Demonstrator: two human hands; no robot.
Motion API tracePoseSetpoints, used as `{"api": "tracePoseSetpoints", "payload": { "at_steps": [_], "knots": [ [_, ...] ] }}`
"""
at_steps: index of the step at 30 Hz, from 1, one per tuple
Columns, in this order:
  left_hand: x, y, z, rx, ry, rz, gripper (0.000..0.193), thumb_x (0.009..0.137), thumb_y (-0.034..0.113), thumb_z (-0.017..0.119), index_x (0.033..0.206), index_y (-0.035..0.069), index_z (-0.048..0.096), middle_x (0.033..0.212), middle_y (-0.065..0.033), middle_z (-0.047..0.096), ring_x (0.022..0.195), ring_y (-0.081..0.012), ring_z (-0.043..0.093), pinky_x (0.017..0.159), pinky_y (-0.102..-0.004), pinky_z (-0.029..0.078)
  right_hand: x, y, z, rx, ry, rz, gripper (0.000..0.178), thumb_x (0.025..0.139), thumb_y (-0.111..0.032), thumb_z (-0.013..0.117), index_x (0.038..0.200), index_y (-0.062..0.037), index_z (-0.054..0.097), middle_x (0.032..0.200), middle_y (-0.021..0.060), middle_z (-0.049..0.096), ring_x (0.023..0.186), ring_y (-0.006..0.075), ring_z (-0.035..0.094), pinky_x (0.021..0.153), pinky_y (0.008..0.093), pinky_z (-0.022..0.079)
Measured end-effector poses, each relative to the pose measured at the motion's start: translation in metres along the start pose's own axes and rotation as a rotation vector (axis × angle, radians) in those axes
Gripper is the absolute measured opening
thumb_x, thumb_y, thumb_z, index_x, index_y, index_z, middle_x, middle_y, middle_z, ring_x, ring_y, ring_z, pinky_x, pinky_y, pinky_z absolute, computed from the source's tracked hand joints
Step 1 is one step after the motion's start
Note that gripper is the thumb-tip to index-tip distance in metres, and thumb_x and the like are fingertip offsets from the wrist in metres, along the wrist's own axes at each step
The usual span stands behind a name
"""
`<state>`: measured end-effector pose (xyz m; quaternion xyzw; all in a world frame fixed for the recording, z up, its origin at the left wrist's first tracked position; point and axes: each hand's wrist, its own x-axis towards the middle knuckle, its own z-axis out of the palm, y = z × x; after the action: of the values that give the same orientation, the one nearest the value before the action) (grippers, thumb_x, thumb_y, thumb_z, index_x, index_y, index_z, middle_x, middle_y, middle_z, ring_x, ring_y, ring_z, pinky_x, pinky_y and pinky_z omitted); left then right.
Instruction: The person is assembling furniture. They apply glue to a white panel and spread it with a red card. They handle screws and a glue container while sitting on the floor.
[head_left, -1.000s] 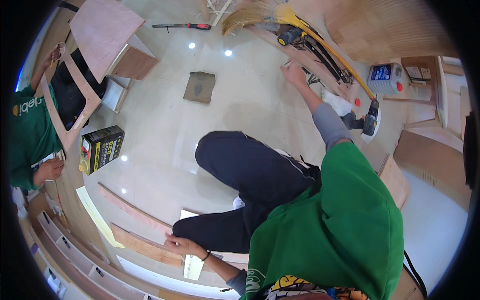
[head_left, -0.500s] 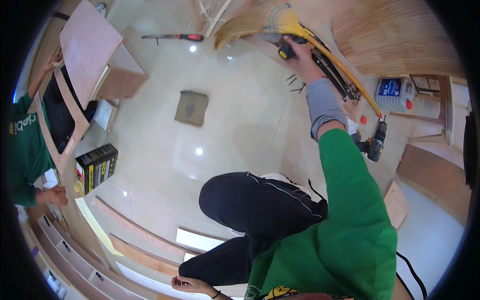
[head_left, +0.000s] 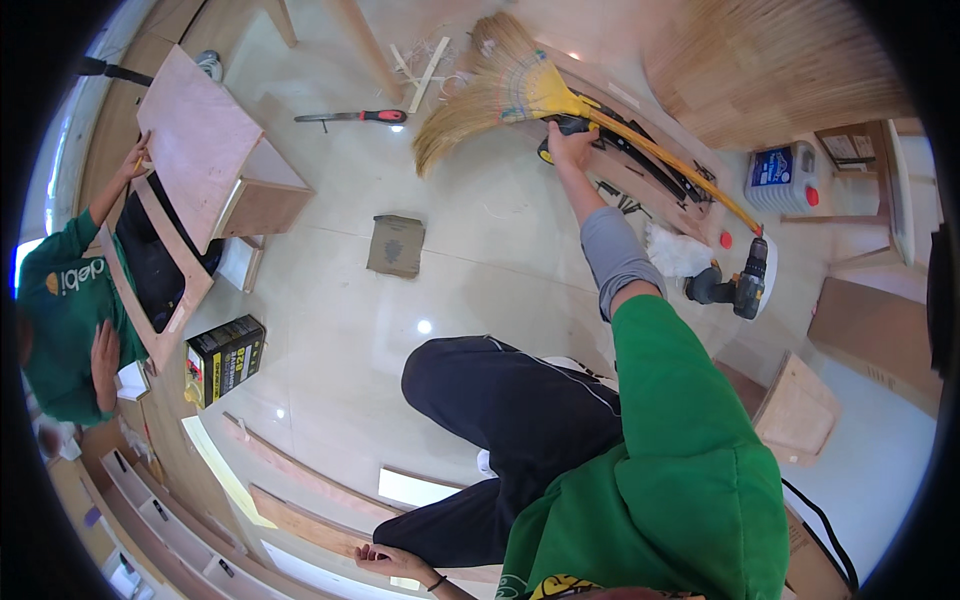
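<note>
My right hand point(head_left: 572, 150) reaches far forward, closed around a black tool with a round yellow end point(head_left: 545, 151); its kind I cannot make out. Right beside it lies a straw broom point(head_left: 480, 100) with a yellow collar and long yellow handle, crossing over black metal rails point(head_left: 672, 180). Dark screws point(head_left: 622, 202) are scattered close to my right forearm. Low at my left knee, my left hand point(head_left: 395, 562) holds nothing; its fingers are loosely bent and apart, by a wooden strip point(head_left: 310, 522) on the floor.
A cordless drill point(head_left: 748, 282) and white crumpled plastic point(head_left: 678, 250) lie on the right, near a white jug point(head_left: 782, 180). A red-handled saw point(head_left: 384, 117) and grey-brown square point(head_left: 396, 246) lie ahead. On the left, a co-worker point(head_left: 70, 310) sits beside a wooden cabinet piece point(head_left: 200, 130) and black box point(head_left: 228, 358).
My view has shifted, and my right hand with the black tool has moved left past the screws. The broom's head has swung left and nearer. The co-worker's lower hand has drawn in to the body.
</note>
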<state>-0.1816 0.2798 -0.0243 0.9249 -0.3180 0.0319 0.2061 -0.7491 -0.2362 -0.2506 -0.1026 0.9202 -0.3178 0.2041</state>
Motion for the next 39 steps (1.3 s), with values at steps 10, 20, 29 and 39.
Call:
{"api": "tracePoseSetpoints", "payload": {
  "at_steps": [10,20,29,39],
  "knots": [
    [0.015,0.053,0.001,-0.023,-0.067,0.093,0.028,0.095,0.007,0.054,0.119,-0.006,0.052,0.114,-0.0211,0.052,0.107,-0.0332,0.053,0.097,-0.041,0.043,0.108,0.053,0.002,-0.204,-0.096,-0.148,0.105,0.073,-0.062,0.073,0.137,0.0126,0.037,0.13,0.0284,0.056,0.12,0.0358,0.057,0.101,0.0452,0.045],
    [0.06,0.112,-0.003,-0.391,0.095,0.209,0.016,0.098,-0.005,0.047,0.111,-0.004,0.057,0.135,-0.0187,0.049,0.119,-0.0318,0.058,0.098,-0.0356,0.049,0.105,0.046,-0.055,0.24,-0.324,-0.04,0.038,0.093,-0.025,0.06,0.118,0.0026,0.053,0.079,0.0129,0.064,0.062,0.0181,0.061,0.048,0.0276,0.05],
    [0.039,0.135,-0.015,-0.9,0.063,-0.018,0.012,0.101,-0.001,0.047,0.11,-0.003,0.054,0.143,-0.0194,0.044,0.122,-0.0327,0.059,0.097,-0.0376,0.052,-0.19,0.037,-0.127,0.301,-0.619,-0.876,0.018,0.096,-0.009,0.058,0.113,-0.0038,0.061,0.082,-0.0002,0.059,0.074,0.0072,0.054,0.066,0.0219,0.045],
    [-0.031,0.188,-0.017,-1.317,-0.16,0.357,0.056,0.107,0.031,0.036,0.15,0.005,0.013,0.156,-0.0311,0.02,0.136,-0.0475,0.041,0.108,-0.0547,0.04,-0.51,0.063,-0.221,0.395,-1.917,-0.332,0.021,0.097,-0.015,0.065,0.112,-0.0015,0.061,0.098,0.0046,0.067,0.089,0.0108,0.064,0.073,0.0259,0.052]
  ]
}}
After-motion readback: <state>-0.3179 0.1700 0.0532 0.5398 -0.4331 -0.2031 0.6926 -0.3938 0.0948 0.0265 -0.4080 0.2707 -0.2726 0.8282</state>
